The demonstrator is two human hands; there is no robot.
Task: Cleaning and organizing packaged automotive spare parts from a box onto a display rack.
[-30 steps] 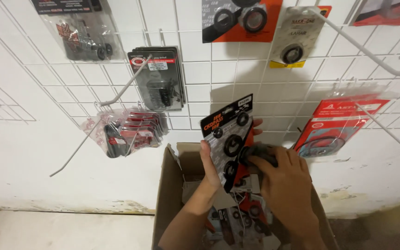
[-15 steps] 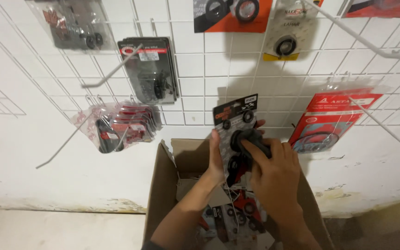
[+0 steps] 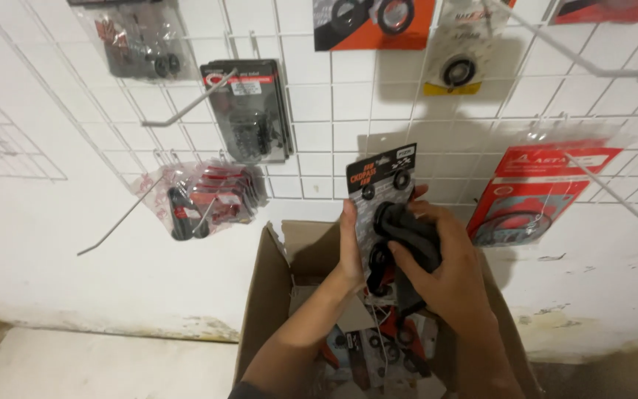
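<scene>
Head view is looking down over an open cardboard box [image 3: 267, 295] standing against a white wall, with a white wire grid panel [image 3: 319, 111] hanging on that wall above it. Left hand [image 3: 350, 247] is gripping the left edge of a black blister card [image 3: 378, 192] of small rubber rings, the thumb lying along the card's side and the fingers closing behind it, so the card is standing upright just above the box and in front of the grid's lower edge. Right hand [image 3: 444, 270] is pressing against the card's front from the right, its fingers [image 3: 407, 258] curling over a dark rubber part [image 3: 407, 229] on the card; how tightly they are closing on it I cannot tell. Down inside the box, more carded packs in black and red [image 3: 385, 343] are lying jumbled beneath both forearms. On the grid, to the left of the held card, a bunch of red-and-black bagged packs [image 3: 212, 199] is hanging from a long wire hook [image 3: 142, 214], and farther up a stack of dark packs [image 3: 249, 111] is hanging from another hook. At the far top, an orange card with black rings [image 3: 371, 22] and a clear bag with a single ring [image 3: 459, 52] are hanging side by side. To the right of the hands, a red triangular-printed pack [image 3: 533, 192] is hanging just beside the right hand.
</scene>
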